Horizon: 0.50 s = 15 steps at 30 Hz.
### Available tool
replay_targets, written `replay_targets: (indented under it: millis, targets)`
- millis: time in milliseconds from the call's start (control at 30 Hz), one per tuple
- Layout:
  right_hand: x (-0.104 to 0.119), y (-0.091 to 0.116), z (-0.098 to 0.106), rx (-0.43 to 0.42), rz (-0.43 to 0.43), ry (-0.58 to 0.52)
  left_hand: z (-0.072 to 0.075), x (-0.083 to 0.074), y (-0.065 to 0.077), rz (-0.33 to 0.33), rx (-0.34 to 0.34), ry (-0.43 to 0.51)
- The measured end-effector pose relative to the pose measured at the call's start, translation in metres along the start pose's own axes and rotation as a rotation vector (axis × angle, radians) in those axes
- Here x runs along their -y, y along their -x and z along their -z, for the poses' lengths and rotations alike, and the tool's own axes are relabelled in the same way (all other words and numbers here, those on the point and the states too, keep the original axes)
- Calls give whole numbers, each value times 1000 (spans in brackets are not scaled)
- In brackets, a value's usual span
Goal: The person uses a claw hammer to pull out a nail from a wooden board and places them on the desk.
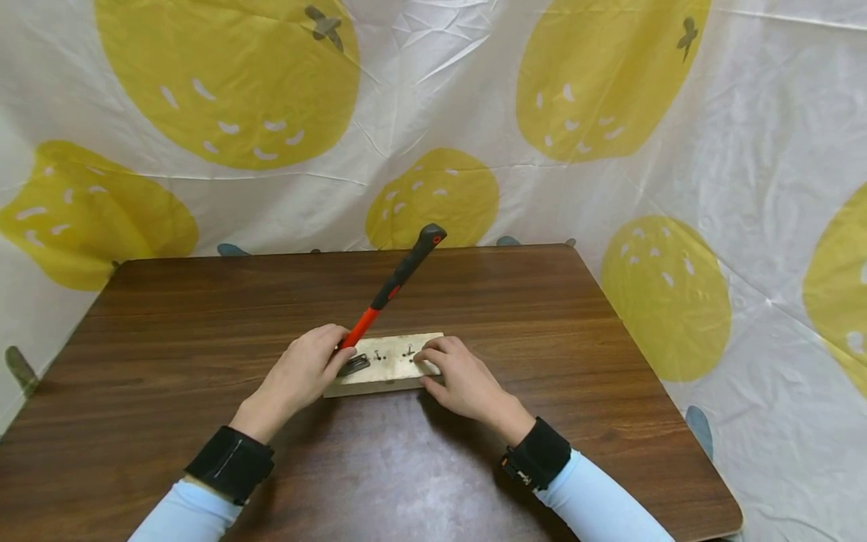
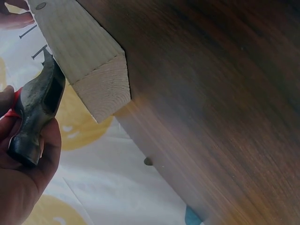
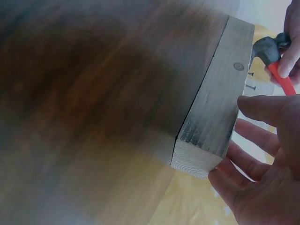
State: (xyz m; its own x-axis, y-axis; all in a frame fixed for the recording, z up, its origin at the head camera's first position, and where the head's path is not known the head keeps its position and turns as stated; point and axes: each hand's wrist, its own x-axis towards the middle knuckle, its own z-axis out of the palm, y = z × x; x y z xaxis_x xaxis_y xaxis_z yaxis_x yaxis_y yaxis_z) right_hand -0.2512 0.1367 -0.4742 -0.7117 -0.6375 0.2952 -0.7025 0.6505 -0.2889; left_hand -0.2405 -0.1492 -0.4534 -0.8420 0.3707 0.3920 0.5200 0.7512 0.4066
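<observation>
A claw hammer (image 1: 400, 278) with a red and black handle leans up and away, its head low at the left end of a pale wooden block (image 1: 389, 380). My left hand (image 1: 305, 366) grips it close to the head; the metal head (image 2: 40, 105) shows in the left wrist view. Two nails stand partly out of the block's top, one nail (image 1: 377, 354) nearer the hammer and another nail (image 1: 409, 350) nearer my right hand (image 1: 467, 380). The claw lies close to a nail; contact cannot be told. My right hand holds the block's right end, thumb at the front edge, fingers over the top.
The block lies on a brown wood-grain table (image 1: 203, 316). Behind and to the right hangs a white curtain (image 1: 765, 188) with yellow fruit prints. Several small dark holes show beside the nails. A black band (image 1: 230, 463) wraps each wrist.
</observation>
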Motion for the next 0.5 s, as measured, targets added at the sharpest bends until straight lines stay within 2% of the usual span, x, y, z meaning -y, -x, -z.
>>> replay_targets:
  millis: [500]
  targets:
    - [0,-1,0,-4,4,1,1,-1,2,-3,-32,33]
